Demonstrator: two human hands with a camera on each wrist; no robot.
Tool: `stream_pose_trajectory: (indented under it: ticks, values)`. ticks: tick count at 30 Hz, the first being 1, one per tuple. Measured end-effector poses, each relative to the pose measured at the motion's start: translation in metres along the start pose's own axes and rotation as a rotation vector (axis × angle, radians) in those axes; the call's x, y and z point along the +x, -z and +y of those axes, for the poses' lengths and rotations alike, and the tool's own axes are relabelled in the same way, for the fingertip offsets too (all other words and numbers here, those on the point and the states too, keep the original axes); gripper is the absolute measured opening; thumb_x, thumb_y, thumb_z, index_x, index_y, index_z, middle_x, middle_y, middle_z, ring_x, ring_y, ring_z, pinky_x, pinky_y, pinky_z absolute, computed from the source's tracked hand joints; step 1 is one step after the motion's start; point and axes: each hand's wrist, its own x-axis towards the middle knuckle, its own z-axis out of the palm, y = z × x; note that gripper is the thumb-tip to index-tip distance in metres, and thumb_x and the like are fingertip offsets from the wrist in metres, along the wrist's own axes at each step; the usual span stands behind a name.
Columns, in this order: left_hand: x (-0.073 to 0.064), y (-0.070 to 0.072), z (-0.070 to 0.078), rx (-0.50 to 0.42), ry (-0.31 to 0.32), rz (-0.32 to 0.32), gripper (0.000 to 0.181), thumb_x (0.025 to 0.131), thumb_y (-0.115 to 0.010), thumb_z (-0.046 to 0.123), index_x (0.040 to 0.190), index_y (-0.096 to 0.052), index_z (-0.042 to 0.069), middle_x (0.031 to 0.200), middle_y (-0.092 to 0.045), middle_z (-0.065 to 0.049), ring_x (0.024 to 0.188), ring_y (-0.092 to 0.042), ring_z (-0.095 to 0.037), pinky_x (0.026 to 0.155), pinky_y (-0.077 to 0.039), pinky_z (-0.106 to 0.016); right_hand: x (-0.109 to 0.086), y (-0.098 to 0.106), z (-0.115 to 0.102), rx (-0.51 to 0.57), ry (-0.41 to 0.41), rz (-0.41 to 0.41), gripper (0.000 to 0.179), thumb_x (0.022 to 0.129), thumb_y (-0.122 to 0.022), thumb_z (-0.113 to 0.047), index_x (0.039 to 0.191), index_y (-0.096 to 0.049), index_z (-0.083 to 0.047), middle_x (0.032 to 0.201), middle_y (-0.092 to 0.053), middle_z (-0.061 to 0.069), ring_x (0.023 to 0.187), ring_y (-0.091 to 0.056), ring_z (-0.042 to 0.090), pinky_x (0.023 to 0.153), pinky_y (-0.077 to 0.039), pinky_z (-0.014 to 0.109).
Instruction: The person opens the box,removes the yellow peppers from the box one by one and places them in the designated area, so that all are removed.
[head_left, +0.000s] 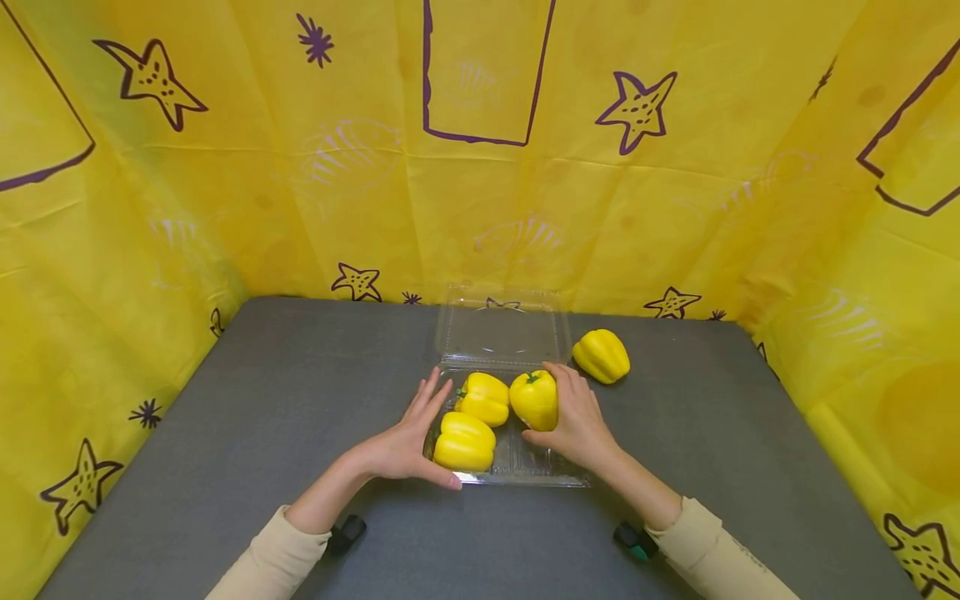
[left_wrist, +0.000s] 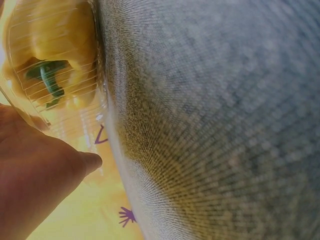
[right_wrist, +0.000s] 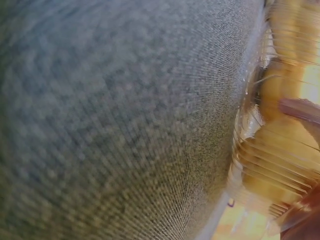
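A clear plastic clamshell container (head_left: 528, 475) lies on the table with its lid (head_left: 502, 332) tipped back. Inside, on the left, are two yellow bell peppers, one behind (head_left: 483, 398) and one in front (head_left: 464, 442). My right hand (head_left: 581, 425) grips a third yellow bell pepper (head_left: 533, 400), stem up, at the container's back right. My left hand (head_left: 401, 437) is spread along the left side, its fingers straight and its thumb at the front rim. Through the ribbed wall in the left wrist view, a pepper's green stem (left_wrist: 50, 80) shows.
Another yellow bell pepper (head_left: 602, 356) lies on the grey table (head_left: 300, 367), right of the lid. Yellow cloth (head_left: 285, 208) with starfish drawings hangs around the back and sides. Black devices are strapped at both wrists.
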Motion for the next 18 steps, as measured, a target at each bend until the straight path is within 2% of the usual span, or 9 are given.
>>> stream_pose_trajectory:
  ticks: [9, 18]
  values:
    - [0.0005, -0.0003, 0.0008, 0.001, -0.002, 0.002, 0.132, 0.069, -0.088, 0.04, 0.157, 0.006, 0.018, 0.158, 0.03, 0.002, 0.143, 0.025, -0.036, 0.103, -0.007, -0.075, -0.0005, -0.002, 0.0015, -0.014, 0.007, 0.021, 0.1, 0.063, -0.092, -0.029, 0.143, -0.037, -0.005, 0.136, -0.044, 0.017, 0.124, -0.042, 0.036, 0.1, -0.034, 0.056]
    - [0.0004, -0.0002, 0.0005, 0.006, -0.009, 0.003, 0.133, 0.068, -0.088, 0.043, 0.157, 0.006, 0.016, 0.158, 0.03, 0.001, 0.143, 0.024, -0.037, 0.103, -0.007, -0.075, -0.0013, 0.0, -0.0011, 0.009, -0.007, 0.022, 0.098, 0.064, -0.091, -0.028, 0.142, -0.037, -0.006, 0.136, -0.045, 0.017, 0.121, -0.043, 0.036, 0.1, -0.034, 0.057]
